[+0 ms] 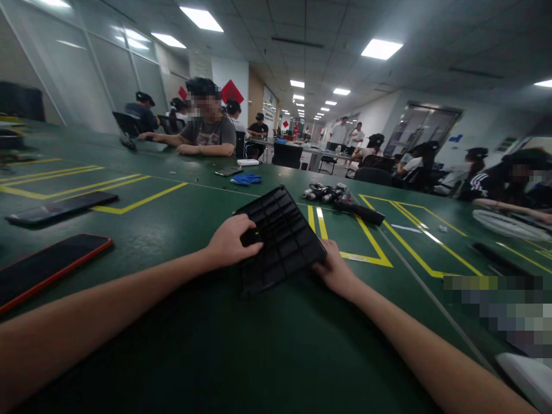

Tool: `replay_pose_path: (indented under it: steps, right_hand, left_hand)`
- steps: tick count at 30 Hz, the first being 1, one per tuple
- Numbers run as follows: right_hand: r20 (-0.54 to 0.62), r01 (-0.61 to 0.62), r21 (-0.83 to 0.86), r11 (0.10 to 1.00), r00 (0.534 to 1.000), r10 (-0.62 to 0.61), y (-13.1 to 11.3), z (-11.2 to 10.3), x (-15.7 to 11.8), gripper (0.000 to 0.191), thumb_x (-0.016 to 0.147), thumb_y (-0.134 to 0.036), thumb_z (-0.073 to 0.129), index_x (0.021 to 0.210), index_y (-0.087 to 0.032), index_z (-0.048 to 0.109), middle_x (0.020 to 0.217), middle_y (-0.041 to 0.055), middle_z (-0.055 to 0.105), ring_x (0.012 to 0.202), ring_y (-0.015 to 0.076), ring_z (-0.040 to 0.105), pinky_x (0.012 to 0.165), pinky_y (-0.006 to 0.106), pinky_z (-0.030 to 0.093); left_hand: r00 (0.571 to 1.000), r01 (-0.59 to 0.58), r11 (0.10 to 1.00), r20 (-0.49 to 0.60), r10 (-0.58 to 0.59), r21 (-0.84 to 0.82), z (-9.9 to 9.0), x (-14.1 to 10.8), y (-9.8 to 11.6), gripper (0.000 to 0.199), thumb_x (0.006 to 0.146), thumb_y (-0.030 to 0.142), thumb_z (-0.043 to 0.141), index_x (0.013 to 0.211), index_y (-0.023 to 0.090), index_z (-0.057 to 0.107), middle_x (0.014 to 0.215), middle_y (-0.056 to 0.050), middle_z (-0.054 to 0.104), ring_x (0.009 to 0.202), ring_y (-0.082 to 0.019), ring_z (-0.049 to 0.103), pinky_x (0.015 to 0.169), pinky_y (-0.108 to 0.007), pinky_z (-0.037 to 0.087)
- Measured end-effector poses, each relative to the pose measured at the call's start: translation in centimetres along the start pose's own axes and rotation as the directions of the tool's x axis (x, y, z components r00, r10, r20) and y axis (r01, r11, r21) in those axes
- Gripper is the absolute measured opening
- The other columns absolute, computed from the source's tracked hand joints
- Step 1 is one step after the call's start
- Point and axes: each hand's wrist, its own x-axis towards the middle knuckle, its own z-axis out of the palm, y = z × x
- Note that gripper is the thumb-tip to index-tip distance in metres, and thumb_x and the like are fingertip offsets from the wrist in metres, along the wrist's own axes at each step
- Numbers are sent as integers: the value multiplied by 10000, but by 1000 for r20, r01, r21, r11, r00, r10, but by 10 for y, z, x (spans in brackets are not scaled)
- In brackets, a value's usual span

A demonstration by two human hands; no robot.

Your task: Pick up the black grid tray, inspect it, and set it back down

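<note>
A black tray divided into many square compartments [287, 227] is held tilted above the green table in front of me. My right hand [335, 267] grips its right edge, with the fingertips partly hidden behind it. At the tray's left side, my left hand [235, 241] is closed, thumb and fingers around a small black block [251, 236] with a tiny yellow mark. The block overlaps the tray, and I cannot tell whether it touches it. Low light hides what the compartments contain.
Yellow tape outlines mark the green table [207, 207]. An orange-edged phone [52, 267] and a dark phone [64, 208] lie left. Beyond the tray are blue gloves [246, 179], a heap of cables with metal connectors [325, 192] and a black cylinder [360, 211]. A person [209, 132] sits opposite.
</note>
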Motion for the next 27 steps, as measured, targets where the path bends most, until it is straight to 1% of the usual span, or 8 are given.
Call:
replay_pose_path:
  steps: [5, 11, 15, 18, 20, 22, 24, 27]
  right_hand:
    - [-170, -371, -320, 872, 928, 333, 59, -32, 9, 595, 830, -325, 459, 1370, -139, 293, 1147, 148, 548, 1083, 311, 433, 946, 442, 335]
    - [-181, -514, -535, 670, 845, 504, 107, -48, -4, 547, 842, -377, 407, 1293, -67, 385, 1138, 210, 551, 1066, 329, 480, 881, 434, 363]
    - [-299, -502, -566, 654, 864, 405, 90, -44, -1, 577, 812, -408, 444, 1291, -90, 395, 1209, 205, 499, 1131, 366, 411, 929, 515, 316]
    - [-274, -385, -496, 778, 920, 281, 56, -32, 5, 556, 816, -364, 438, 1286, -69, 400, 1227, 195, 481, 1159, 334, 387, 975, 492, 313]
    - [-177, -242, -411, 879, 967, 184, 25, -20, 6, 530, 828, -356, 425, 1287, -93, 405, 1241, 170, 481, 1176, 302, 386, 1004, 473, 313]
    - [-26, -93, -323, 942, 996, 89, -9, -8, 2, 516, 845, -375, 413, 1306, -145, 393, 1285, 140, 461, 1212, 292, 369, 1039, 508, 274]
    - [159, 46, -224, 974, 987, -10, -40, 0, -5, 515, 858, -399, 407, 1328, -190, 370, 1328, 108, 438, 1244, 276, 356, 1058, 516, 257]
    - [339, 131, -120, 984, 937, -84, -67, 3, -12, 455, 894, -396, 340, 1306, -219, 413, 1355, 98, 419, 1263, 260, 353, 1051, 497, 284]
  left_hand:
    - [947, 314, 892, -42, -318, 326, -9, 19, -84, 435, 701, 529, 487, 845, 138, 613, 906, -118, 624, 881, -265, 574, 780, -350, 428]
    - [755, 527, 715, 134, -642, 460, -25, 25, -130, 531, 707, 569, 449, 872, 108, 655, 994, -187, 646, 942, -358, 573, 775, -425, 418]
    - [834, 539, 775, -80, -546, 330, -26, 26, -118, 438, 817, 388, 338, 977, 96, 623, 1046, -175, 624, 1005, -309, 548, 858, -411, 402]
    - [880, 458, 879, -210, -426, 133, -17, 24, -88, 410, 838, 204, 254, 1046, 77, 584, 1057, -155, 610, 1034, -238, 535, 922, -351, 390]
    - [942, 314, 949, -135, -308, 27, -5, 19, -61, 401, 836, 168, 268, 1090, 74, 564, 1020, -138, 621, 993, -215, 555, 913, -340, 411]
    - [990, 121, 991, 75, -117, -49, 9, 12, -35, 419, 801, 103, 308, 1144, 105, 549, 1067, -113, 622, 1003, -192, 566, 909, -327, 426]
    - [971, 6, 996, 240, 14, -83, 21, 7, -18, 479, 776, 57, 330, 1204, 134, 530, 1192, -101, 584, 1110, -188, 525, 973, -337, 384]
    - [931, 3, 997, 364, 26, -77, 29, 7, -12, 499, 800, 59, 317, 1254, 147, 504, 1284, -95, 532, 1191, -190, 474, 1025, -353, 332]
